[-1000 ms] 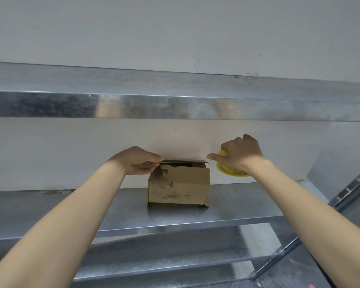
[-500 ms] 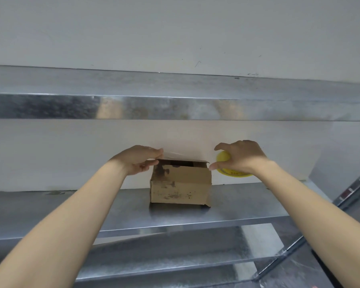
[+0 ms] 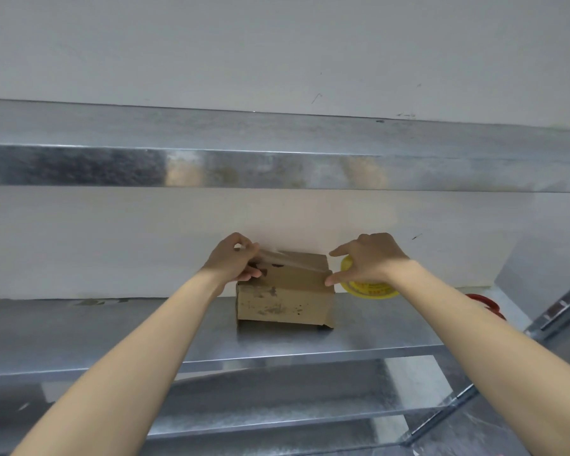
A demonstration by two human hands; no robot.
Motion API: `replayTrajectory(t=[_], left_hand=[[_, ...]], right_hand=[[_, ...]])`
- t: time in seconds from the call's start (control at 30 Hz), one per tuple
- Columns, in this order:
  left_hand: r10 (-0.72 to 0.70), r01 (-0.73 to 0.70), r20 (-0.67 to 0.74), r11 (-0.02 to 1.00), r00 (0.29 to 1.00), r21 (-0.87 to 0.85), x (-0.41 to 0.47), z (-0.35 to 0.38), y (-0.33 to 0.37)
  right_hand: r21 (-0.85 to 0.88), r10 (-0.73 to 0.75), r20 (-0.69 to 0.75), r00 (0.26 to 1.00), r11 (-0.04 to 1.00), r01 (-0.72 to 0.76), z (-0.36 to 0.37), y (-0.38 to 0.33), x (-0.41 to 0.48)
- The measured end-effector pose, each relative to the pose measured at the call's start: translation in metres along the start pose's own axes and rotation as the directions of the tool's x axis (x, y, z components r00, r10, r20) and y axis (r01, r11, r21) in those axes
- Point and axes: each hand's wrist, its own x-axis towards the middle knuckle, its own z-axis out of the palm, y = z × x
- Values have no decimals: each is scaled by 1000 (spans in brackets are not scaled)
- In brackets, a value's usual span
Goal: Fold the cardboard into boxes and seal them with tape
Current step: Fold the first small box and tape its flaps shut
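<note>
- Left hand (image 3: 232, 261), at the box's upper-left edge: fingers pinch the free end of a clear tape (image 3: 293, 261) strip, lower fingers resting on the cardboard.
- Tape runs taut across the box top, L to R. It is thin and sticky, prob. quick to wrinkle or cling to itself, so best held by the ends only.
- Cardboard box (image 3: 285, 297), centre, sits on the metal shelf (image 3: 112, 330) near the back wall. It is small and stained, looks light and fairly stiff, and is likely to slide unless pressed down. Best taken by its sides or top edges.
- Flaps look folded shut; contents, if any, not visible.
- Right hand (image 3: 369, 258), at the box's right corner: fingers curled on the yellow tape roll (image 3: 369, 287), index and thumb stretched out, thumb touching the top-right edge.
- Far R: red object (image 3: 484, 302), partly hidden behind the forearm.
</note>
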Motion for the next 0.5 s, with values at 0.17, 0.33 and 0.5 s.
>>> replayTrajectory(t=[0.17, 0.33, 0.5], left_hand=[[51, -25, -147, 985, 988, 172, 5, 3, -8], [46, -10, -177, 980, 983, 196, 8, 1, -17], [95, -66, -157, 981, 983, 185, 9, -2, -30]], right_hand=[[-23, -24, 11, 1000, 999, 24, 0, 0, 11], [-31, -57, 3, 998, 998, 57, 2, 1, 16], [-65, -123, -17, 992, 990, 122, -2, 0, 19]])
